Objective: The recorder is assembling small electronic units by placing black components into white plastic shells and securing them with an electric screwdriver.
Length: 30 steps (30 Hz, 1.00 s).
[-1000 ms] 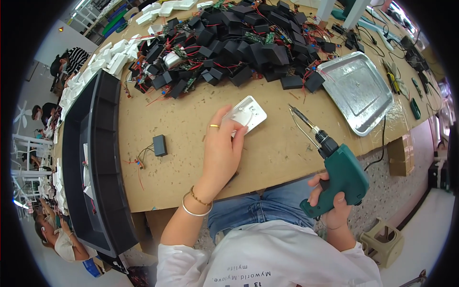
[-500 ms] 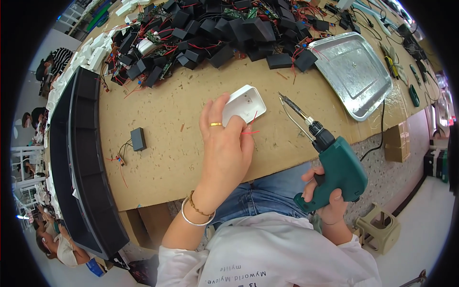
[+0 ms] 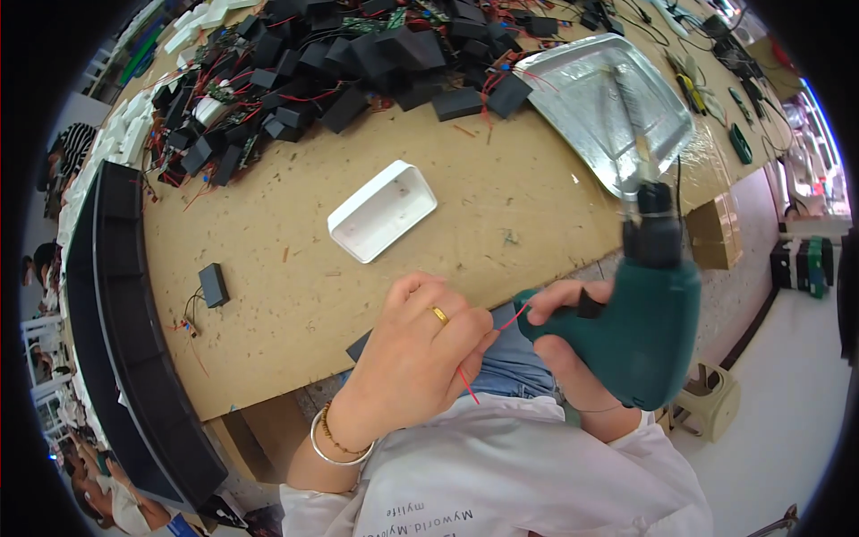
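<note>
My left hand (image 3: 419, 353) sits at the near edge of the wooden table (image 3: 295, 295), fingers closed around a small black part with red wires (image 3: 501, 324) trailing from it. My right hand (image 3: 573, 353) grips a green electric screwdriver (image 3: 649, 313), its bit tilted up and away over the table edge. A white plastic case (image 3: 383, 210) lies open side up on the table, beyond both hands and touched by neither.
A heap of black modules with red wires (image 3: 340, 63) covers the far table. A metal tray (image 3: 608, 103) stands at the right. One black module (image 3: 213, 285) lies alone at the left, beside a long black bin (image 3: 125, 358). Other people sit far left.
My left hand let go of the white case and pulled back to the table edge with a wired part. The screwdriver came up closer to me.
</note>
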### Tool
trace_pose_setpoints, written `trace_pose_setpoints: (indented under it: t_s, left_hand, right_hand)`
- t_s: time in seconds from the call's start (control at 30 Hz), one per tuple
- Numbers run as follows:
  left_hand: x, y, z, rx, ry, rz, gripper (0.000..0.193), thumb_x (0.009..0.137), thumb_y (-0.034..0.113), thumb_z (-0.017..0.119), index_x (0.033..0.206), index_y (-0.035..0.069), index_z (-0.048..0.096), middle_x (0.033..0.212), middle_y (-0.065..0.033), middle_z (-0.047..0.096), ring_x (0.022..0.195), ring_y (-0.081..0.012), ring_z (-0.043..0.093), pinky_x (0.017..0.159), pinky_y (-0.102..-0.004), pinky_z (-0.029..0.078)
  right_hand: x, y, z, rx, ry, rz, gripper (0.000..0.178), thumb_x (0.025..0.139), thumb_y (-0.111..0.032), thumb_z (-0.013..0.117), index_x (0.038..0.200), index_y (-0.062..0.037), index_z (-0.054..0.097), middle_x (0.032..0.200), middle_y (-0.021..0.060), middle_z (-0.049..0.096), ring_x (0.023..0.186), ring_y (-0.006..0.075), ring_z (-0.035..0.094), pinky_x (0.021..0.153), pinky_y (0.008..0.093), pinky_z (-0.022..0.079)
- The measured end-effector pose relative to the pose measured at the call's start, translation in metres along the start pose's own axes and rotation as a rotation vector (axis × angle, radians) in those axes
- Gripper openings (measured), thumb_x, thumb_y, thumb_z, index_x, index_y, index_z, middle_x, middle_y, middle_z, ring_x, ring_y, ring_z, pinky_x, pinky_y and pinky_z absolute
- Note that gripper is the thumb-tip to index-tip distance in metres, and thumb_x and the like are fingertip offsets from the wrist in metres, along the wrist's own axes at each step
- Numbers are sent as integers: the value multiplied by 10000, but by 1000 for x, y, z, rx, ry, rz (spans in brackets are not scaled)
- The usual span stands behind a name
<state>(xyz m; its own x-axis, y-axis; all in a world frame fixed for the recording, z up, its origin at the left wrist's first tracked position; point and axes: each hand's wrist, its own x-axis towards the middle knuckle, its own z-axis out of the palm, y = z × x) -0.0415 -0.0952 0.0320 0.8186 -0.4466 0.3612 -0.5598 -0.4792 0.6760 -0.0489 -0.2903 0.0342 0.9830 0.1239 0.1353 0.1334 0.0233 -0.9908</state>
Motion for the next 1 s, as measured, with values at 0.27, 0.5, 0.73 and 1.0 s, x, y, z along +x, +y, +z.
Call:
trace_pose_setpoints:
  t_s: [0.27,0.5,0.73,1.0]
  left_hand:
    - [0,1,-5,-61,-81,98,192,697,40,676,831,71,542,764,-47,497,709,-257,485,734,-390,386]
    - [-8,-3,-11,-167,-11,-10,139,742,27,662,868,66,619,724,-46,547,663,-226,508,594,-316,398]
    - [-10,-1,-40,-68,105,-112,112,752,50,669,856,45,626,675,-69,528,598,-228,526,520,-324,423]
    - [-1,-14,-49,364,260,-410,74,754,49,659,803,32,606,795,-90,571,665,-249,539,583,-352,437]
  right_hand:
    - [-2,9,-5,-194,-152,-112,461,770,13,680,1137,-38,405,852,105,590,777,170,575,732,302,496]
    - [-2,0,3,191,-26,191,484,762,-40,693,1136,-38,385,716,76,556,662,152,539,678,340,480]
    - [1,0,8,283,106,112,499,758,-76,694,1143,-44,378,701,70,541,646,148,523,677,346,463]
    - [-4,3,12,203,70,41,472,765,-26,668,1153,-54,402,730,87,561,663,152,533,717,348,475]
